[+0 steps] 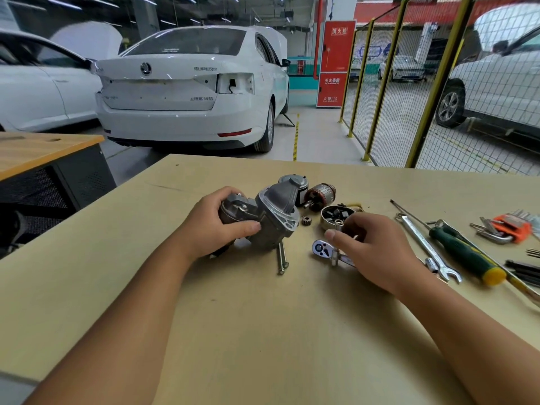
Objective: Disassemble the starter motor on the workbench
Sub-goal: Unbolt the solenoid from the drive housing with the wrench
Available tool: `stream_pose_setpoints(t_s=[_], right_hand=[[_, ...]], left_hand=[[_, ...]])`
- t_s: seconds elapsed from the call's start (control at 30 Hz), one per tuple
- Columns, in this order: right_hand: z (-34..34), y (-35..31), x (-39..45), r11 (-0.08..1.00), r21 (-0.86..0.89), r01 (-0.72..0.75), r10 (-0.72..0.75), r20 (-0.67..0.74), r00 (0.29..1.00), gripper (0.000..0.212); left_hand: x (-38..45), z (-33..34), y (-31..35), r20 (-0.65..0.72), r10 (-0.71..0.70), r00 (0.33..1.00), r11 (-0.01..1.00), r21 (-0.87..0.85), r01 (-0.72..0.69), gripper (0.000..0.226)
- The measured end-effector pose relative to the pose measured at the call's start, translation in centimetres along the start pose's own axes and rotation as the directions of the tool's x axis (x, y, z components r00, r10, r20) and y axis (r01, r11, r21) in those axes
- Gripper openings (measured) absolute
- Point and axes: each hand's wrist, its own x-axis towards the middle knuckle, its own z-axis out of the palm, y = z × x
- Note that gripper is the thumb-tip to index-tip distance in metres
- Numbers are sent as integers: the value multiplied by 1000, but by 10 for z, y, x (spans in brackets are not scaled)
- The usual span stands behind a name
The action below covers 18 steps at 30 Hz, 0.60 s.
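The grey starter motor nose housing (pixel 274 217) with its solenoid (pixel 236 211) lies tilted on the workbench (pixel 263 331). My left hand (pixel 210 226) grips the solenoid end, thumb on the front. Removed parts lie behind it: the black motor casing (pixel 301 185), the copper armature (pixel 320 195), a small gear (pixel 306 220) and the brush holder (pixel 333 214). Two long bolts (pixel 282 258) lie in front of the housing. My right hand (pixel 377 252) hovers with loosely curled fingers over the ratchet (pixel 320 249), whose handle runs under it; I see nothing held.
To the right lie a spanner (pixel 423 244), a green-handled screwdriver (pixel 464 252), an orange hex key set (pixel 510 228) and dark loose keys (pixel 523 268) at the edge. A second bench (pixel 43 150) stands at left. White cars and a mesh fence (pixel 409 97) are beyond.
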Motion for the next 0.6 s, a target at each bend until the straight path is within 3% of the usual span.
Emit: stream_pose_setpoints(t_s=[0.27,0.47,0.6], right_hand=[[-1,-3,1,983,179,-35,53,-98,994,27],[-2,-7,-1,952,307,-6,61,-170,984,21],[-3,-14,-3,903,428,31,68,-213,975,16]], left_hand=[[-4,6,5,-41,35,999,988,-148,-41,40],[-2,7,1,-51,31,998,999,-36,-32,42],[-4,9,7,14,71,997,984,-164,-68,38]])
